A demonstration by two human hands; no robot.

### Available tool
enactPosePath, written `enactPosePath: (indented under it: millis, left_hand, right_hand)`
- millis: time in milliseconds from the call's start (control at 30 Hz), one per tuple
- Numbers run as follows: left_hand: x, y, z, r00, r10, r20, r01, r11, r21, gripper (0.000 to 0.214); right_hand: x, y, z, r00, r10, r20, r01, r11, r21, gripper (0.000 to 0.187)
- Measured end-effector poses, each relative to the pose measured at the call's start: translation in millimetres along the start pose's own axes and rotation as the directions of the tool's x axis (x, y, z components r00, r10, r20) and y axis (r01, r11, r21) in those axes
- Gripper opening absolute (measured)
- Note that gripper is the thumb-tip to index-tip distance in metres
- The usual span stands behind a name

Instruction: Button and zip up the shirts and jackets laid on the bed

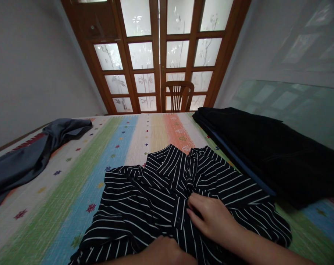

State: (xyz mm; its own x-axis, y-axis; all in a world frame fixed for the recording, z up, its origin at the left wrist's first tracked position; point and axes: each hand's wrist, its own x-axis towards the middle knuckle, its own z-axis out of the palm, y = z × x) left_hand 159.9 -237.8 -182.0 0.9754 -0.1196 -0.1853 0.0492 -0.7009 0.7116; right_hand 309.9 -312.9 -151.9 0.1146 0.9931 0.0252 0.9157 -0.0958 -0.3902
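The right hand (213, 221) is pressing half-open on the placket of a black-and-white striped shirt (153, 206), the left hand (163, 252) is resting on its lower edge, and folded black clothing (263, 154) is lying just beside the shirt.

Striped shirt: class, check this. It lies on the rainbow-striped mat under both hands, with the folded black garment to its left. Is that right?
Not quite: the folded black garment lies to the right of the striped shirt, not its left, as the head view shows.
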Motion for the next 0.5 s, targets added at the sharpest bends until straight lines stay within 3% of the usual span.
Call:
enactPosePath:
  millis: [100, 167, 233, 367, 500]
  left_hand:
    - [-5, 21, -28.5, 0.999, -0.021, -0.050, 0.028, 0.990, 0.141, 0.019]
    - [-7, 32, -44.8, 0.985, -0.091, -0.148, 0.116, 0.978, 0.171, 0.013]
    - [-7, 37, -53.7, 0.946, -0.181, -0.267, 0.239, 0.949, 0.204, 0.018]
    - [-2, 30, -52.6, 0.904, -0.295, -0.308, 0.371, 0.900, 0.229, 0.028]
    - [-1, 21, -48.7, 0.914, -0.315, -0.256, 0.336, 0.941, 0.042, 0.029]
  right_hand:
    - [2, 2, -3, 1.000, 0.001, 0.012, -0.002, 0.992, 0.130, 0.015]
    - [2, 2, -6, 1.000, 0.000, 0.003, 0.000, 0.957, 0.292, 0.018]
    - [2, -1, -8, 1.000, 0.001, -0.009, 0.004, 0.883, 0.469, 0.020]
    - [-1, -6, -6, 0.999, 0.031, 0.032, -0.045, 0.652, 0.757, 0.028]
    - [-1, -9, 0, 0.986, 0.063, 0.151, -0.163, 0.484, 0.860, 0.041]
